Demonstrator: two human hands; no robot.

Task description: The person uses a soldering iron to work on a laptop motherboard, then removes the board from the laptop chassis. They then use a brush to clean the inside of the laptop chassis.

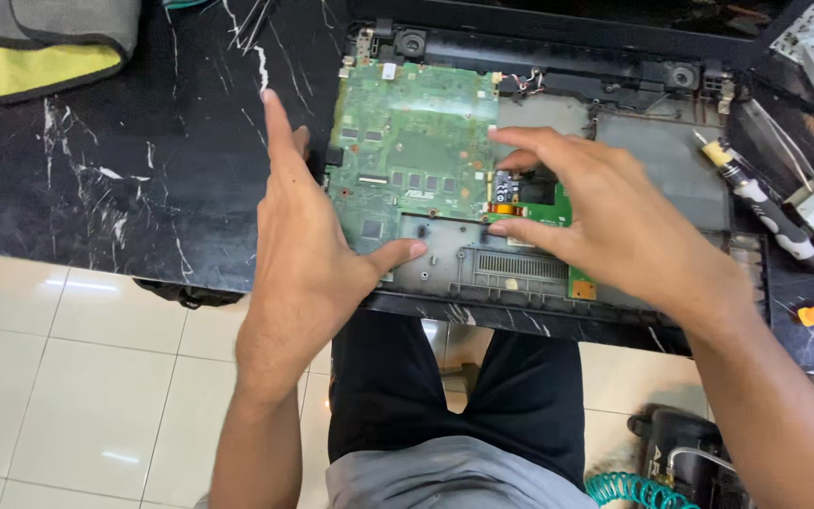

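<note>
**Flex cable at risk while the board sits loose in the case**

Green motherboard [412, 141] lies in the open black laptop base [671, 160], filling its left half. Left hand [308, 250] is spread flat, not gripping: thumb presses the base just below the board's lower edge, fingers lie along the board's left side, index pointing away over the black marble table [124, 179]. Right hand [605, 212] is at the board's right edge, thumb and forefinger closed in a pinch round a small connector with an orange flex cable [504, 208], next to a small green daughter board [558, 212].

Risks, imo:
- Pulling at an angle could tear the flex or crack its latch; can't tell if the latch is open.
- Left thumb slipping could shift the board and strain the cable.
- Bare fingers on chips: static risk.
- Screwdriver [765, 203], right of the board on the base edge, could roll onto the components.
</note>
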